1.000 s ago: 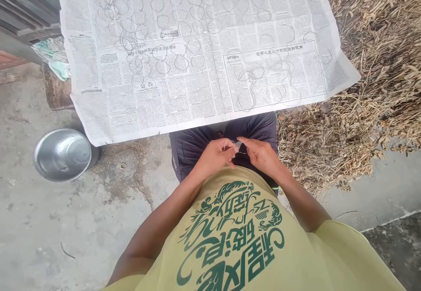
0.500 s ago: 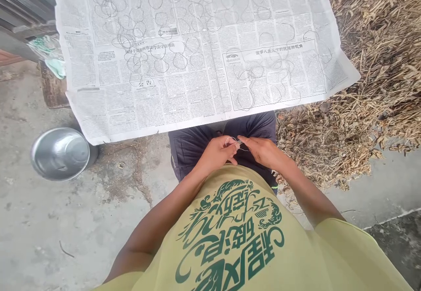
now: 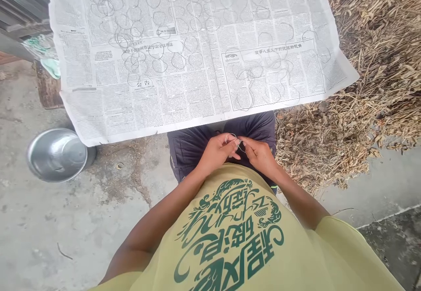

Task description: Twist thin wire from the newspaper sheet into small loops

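Close to my belly, over my lap, both hands pinch a thin wire bent into loops (image 3: pixel 241 149). My left hand (image 3: pixel 217 150) is closed, thumb against fingers, and one round loop stands up at its fingertips. My right hand (image 3: pixel 260 152) is closed as well, its thumb and forefinger on the wire just right of the left fingertips. Whether anything else is between the fingertips is too small to tell. Beyond my knees a newspaper sheet (image 3: pixel 184 106) lies spread out. On it rest many thin wire figures (image 3: pixel 251 93), several curled like a figure eight.
A shiny metal pot (image 3: pixel 57 155) stands on the concrete floor at left. Behind it are a wooden block (image 3: pixel 49 87) and a crumpled plastic bag (image 3: pixel 42 52). Dry straw and leaves (image 3: pixel 371 89) cover the ground at right. A short bent twig or wire (image 3: pixel 63 252) lies lower left.
My right hand has turned slightly, its fingers now more curled beside the left fingertips. The wire loop has shifted a little between the hands. The view has moved slightly.
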A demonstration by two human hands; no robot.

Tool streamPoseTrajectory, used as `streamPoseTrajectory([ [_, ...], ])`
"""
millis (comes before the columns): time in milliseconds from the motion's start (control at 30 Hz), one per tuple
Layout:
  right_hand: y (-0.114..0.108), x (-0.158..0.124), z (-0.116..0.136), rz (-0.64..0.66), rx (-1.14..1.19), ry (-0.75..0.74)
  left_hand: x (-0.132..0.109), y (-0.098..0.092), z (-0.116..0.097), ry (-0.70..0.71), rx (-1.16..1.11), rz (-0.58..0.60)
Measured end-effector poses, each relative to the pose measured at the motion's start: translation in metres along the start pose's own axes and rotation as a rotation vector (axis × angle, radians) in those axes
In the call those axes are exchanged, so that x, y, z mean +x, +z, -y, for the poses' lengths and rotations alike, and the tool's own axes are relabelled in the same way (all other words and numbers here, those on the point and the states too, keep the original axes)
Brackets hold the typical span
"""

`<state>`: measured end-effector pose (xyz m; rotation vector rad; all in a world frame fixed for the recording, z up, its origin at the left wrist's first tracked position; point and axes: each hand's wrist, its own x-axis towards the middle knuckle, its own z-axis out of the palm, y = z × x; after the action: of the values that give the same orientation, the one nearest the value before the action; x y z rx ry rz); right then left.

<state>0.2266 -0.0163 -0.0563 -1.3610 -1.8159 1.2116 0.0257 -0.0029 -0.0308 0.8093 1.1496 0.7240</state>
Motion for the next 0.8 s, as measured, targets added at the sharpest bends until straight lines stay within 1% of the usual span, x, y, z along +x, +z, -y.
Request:
streamPoseTrajectory([
  [167, -0.003, 0.002, 0.003, -0.046, -0.021, -0.03, 0.0, -0.004, -0.001, -0.021, -0.144, 0.037],
  [333, -0.006, 0.0, 0.012, -0.013, -0.026, 0.01, -0.004, -0.007, -0.001, -0.026, -0.194, 0.025],
  [400, -0.005, -0.001, 0.016, -0.026, 0.004, 0.031, -0.004, -0.007, 0.001, -0.028, -0.206, 0.03],
  [467, -0.004, -0.002, 0.02, -0.057, 0.103, 0.092, -0.004, -0.007, 0.002, -0.026, -0.199, 0.024],
  [533, -0.002, -0.002, 0.022, -0.079, 0.265, 0.194, -0.003, -0.006, 0.001, -0.021, -0.158, 0.016],
  [633, -0.002, 0.0, 0.023, -0.069, 0.5, 0.345, -0.004, -0.005, -0.003, 0.008, -0.055, 0.014],
  [700, -0.004, 0.002, 0.02, -0.013, 0.6, 0.431, -0.005, -0.005, -0.007, 0.042, 0.015, 0.015],
  [800, -0.01, 0.007, 0.015, 0.131, 0.695, 0.552, -0.006, -0.006, -0.009, 0.09, 0.097, 0.036],
])
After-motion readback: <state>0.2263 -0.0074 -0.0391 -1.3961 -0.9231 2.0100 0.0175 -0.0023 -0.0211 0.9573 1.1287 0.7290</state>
